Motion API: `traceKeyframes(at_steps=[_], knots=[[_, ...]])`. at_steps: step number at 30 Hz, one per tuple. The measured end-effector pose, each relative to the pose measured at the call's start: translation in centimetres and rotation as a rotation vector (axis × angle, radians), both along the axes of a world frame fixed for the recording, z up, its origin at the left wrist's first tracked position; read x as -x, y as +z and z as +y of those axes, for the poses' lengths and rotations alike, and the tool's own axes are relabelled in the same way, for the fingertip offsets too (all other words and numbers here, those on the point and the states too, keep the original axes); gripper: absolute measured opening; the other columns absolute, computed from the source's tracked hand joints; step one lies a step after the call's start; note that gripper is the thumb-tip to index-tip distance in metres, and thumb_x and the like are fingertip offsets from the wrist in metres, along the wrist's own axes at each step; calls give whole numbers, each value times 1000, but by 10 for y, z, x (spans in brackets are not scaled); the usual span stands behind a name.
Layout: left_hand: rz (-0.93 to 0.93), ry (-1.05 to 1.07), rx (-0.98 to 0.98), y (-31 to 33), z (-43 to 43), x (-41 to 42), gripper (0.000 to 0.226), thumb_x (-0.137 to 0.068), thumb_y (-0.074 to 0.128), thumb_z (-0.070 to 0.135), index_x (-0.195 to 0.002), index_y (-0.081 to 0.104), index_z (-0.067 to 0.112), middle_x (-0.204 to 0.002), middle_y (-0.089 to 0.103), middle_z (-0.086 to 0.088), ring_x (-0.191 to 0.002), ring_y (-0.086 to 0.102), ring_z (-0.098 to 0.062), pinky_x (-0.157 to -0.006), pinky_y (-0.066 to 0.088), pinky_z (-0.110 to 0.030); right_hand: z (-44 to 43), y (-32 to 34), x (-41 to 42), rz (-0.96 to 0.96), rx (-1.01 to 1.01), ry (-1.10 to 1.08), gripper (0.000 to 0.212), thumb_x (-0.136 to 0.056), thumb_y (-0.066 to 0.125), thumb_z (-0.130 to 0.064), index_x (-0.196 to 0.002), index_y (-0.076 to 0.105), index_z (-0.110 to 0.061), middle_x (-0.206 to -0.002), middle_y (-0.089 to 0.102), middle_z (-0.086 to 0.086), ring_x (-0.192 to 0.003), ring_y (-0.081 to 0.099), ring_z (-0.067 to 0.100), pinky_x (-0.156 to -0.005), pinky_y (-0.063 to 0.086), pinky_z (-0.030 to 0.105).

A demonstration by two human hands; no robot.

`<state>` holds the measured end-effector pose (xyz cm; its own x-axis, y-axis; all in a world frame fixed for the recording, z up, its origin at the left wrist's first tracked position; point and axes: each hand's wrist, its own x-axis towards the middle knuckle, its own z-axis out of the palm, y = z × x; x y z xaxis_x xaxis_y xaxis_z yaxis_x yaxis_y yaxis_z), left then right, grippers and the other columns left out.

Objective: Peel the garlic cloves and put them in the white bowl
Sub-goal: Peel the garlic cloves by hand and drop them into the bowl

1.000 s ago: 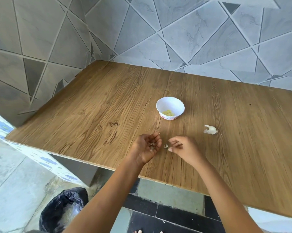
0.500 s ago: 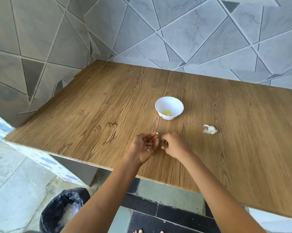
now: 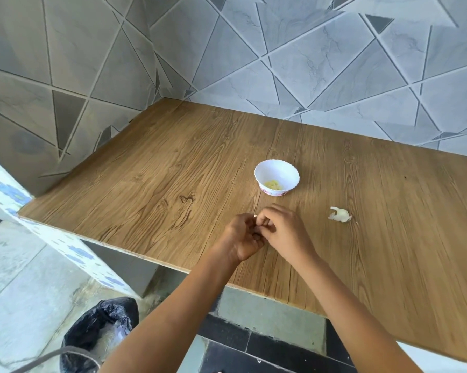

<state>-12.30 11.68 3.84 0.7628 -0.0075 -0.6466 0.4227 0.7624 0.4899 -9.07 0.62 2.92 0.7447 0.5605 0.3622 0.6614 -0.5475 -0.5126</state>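
- I see the left hand [image 3: 241, 239] and right hand [image 3: 285, 232] pressed together above the near part of the worktop [image 3: 159, 184], fingers curled.
- Their fingertips pinch a pale scrap [image 3: 254, 216]. It is too small for me to tell clove from skin.
- Just beyond the hands stands the white bowl [image 3: 276, 169], upright, with yellowish peeled cloves [image 3: 273, 185] in its bottom.
- Right of the hands, apart from the bowl, a white garlic piece [image 3: 340, 214] lies on the wood.
- A black bin bag [image 3: 97, 329] sits on the floor, lower left.
- A grey tiled wall [image 3: 307, 63] backs the worktop.
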Motion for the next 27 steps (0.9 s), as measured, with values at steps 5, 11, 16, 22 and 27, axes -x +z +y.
traceKeyframes(at_steps=[5,11,16,22,27], knots=[[-27,40,100,-1,5,2,37,-99,36,13,-74,59,-3,-64,63,-15,-59,61,-20,-54,54,-25,-18,-2,5,90,-264,-120,7,-77,74,-6,-81,69,-10,-78,64,-11,-71,58,-1,-65,39,5],[-24,66,78,-6,15,4,33,-99,37,12,-81,61,-1,-76,60,-12,-69,57,-18,-54,53,-22,-40,-31,16,401,28,-349,31,-75,78,-16,-101,67,-6,-88,64,0,-77,59,11,-67,42,12],[-40,66,91,-10,20,6,31,-98,37,11,-83,60,-1,-78,59,-12,-70,57,-18,-55,53,-22,-19,-23,7,467,77,-357,33,-68,83,-13,-96,69,-5,-90,69,5,-76,59,10,-70,47,19],[-40,98,91,-14,28,7,30,-98,38,10,-83,61,-2,-75,60,-12,-70,57,-18,-54,54,-21,-12,-14,1,410,219,-339,11,-77,76,-13,-86,72,-10,-86,70,2,-76,62,12,-68,47,21],[-28,108,94,-15,31,4,28,-97,39,9,-82,60,-2,-77,59,-12,-71,57,-18,-54,54,-21,1,-8,-1,325,446,-285,10,-83,63,-6,-80,69,-14,-85,66,0,-77,58,14,-62,38,22]])
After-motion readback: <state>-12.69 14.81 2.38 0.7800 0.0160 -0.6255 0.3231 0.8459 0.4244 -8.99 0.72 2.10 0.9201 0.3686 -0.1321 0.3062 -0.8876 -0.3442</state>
